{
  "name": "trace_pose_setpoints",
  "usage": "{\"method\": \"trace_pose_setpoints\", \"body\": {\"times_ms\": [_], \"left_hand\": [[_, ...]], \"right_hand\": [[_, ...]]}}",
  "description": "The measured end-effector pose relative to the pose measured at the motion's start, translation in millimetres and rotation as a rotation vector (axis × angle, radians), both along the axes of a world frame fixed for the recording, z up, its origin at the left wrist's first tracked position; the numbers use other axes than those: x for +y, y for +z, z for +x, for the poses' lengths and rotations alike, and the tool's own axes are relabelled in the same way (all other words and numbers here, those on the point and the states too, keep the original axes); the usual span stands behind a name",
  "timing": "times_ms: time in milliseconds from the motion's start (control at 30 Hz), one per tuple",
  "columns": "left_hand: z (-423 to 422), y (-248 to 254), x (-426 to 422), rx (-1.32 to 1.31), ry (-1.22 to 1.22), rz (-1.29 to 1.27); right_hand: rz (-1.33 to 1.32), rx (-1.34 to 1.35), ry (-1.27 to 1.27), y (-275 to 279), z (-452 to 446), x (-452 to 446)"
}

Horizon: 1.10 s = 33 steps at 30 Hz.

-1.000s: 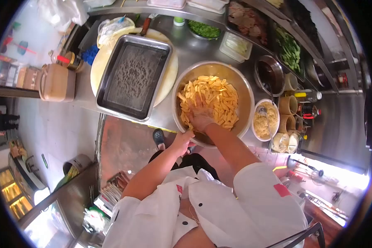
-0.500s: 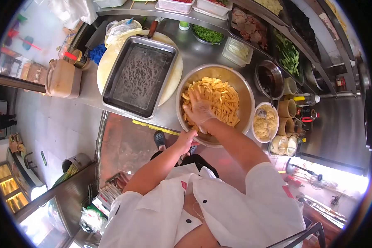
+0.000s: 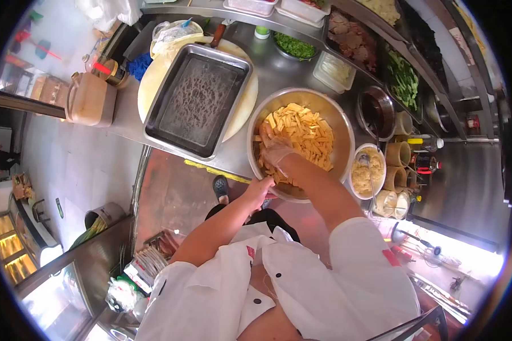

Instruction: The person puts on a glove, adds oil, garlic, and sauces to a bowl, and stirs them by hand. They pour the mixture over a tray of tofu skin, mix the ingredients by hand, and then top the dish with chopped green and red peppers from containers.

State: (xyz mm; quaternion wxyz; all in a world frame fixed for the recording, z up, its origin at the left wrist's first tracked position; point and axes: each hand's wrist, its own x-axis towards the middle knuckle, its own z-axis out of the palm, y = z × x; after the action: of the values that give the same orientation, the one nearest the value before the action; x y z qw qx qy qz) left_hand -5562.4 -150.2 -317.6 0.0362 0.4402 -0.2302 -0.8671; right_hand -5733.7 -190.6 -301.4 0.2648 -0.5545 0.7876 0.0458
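Note:
A wide metal bowl (image 3: 342,120) at the edge of the steel counter holds a heap of yellow-orange food strips (image 3: 308,129). My left hand (image 3: 259,191) grips the bowl's near rim, its fingers wrapped round the edge. Inside the bowl, my right hand (image 3: 279,153) wears a thin clear glove. It is pushed into the strips along the bowl's left side with its fingers curled, the tips hidden among the food.
Left of the bowl, a dark rectangular tray (image 3: 202,102) lies on a round cutting board (image 3: 246,108). A knife handle (image 3: 218,35) shows behind it. Right of the bowl are a white bowl of pale paste (image 3: 368,170) with a spoon, and a pot of dark liquid (image 3: 375,113).
My right hand has gone from lying spread on top of the strips to curling down into them at the bowl's left side. My left hand stays on the rim.

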Motion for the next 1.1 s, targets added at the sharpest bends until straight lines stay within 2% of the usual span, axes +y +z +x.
{"method": "trace_pose_setpoints", "body": {"times_ms": [33,67,100,167,200,300,367,433,500,533,600,633,700,767,833,900,933,1000,1033,1100], "left_hand": [[-1,1,-1,0.013,-0.005,-0.003],[0,1,-1,0.015,-0.009,0.005],[1,2,-2,0.015,-0.013,0.015],[2,-5,0,0.027,-0.021,0.008],[1,0,-2,0.019,-0.027,-0.002],[-2,-1,-7,0.028,-0.054,-0.015],[10,-3,5,0.032,-0.055,-0.006],[1,-1,-1,0.005,-0.049,-0.005],[-1,-2,-4,-0.002,-0.076,0.028],[-1,-7,-2,0.024,-0.048,0.027],[-2,-8,3,0.061,-0.037,0.023],[-4,-4,4,0.025,0.008,0.021],[-7,-4,7,-0.002,0.034,0.009],[-1,-18,9,-0.078,0.038,-0.047],[24,9,11,-0.145,-0.01,0.0],[43,53,10,-0.145,-0.02,0.023],[49,83,11,-0.138,0.024,0.026],[41,112,12,-0.129,0.115,0.034],[29,102,13,-0.13,0.103,0.024],[3,76,13,-0.075,0.118,0.005]], "right_hand": [[0.133,-0.212,-0.028,14,-7,-1],[0.034,-0.019,0.111,0,-18,11],[0.039,-0.011,0.106,15,-20,22],[-0.008,0.199,-0.006,55,-19,40],[0.068,0.18,-0.097,49,-26,42],[0.219,0.262,-0.077,20,-34,47],[0.232,0.254,-0.06,4,-35,50],[0.191,0.29,-0.087,15,-39,36],[0.302,0.228,-0.073,34,-40,34],[0.302,0.231,-0.079,38,-44,36],[0.241,0.012,-0.087,48,-61,37],[0.233,0.023,-0.101,54,-64,41],[0.373,-0.162,-0.249,60,-66,56],[0.342,-0.079,-0.016,30,-56,96],[0.234,0.025,0.598,61,-36,123],[0.189,-0.157,0.508,66,-16,138],[0.176,-0.162,0.49,70,-8,135],[0.579,-0.782,-0.163,77,7,125],[0.565,-0.787,-0.171,65,2,120],[0.057,-0.422,0.404,40,-14,107]]}}
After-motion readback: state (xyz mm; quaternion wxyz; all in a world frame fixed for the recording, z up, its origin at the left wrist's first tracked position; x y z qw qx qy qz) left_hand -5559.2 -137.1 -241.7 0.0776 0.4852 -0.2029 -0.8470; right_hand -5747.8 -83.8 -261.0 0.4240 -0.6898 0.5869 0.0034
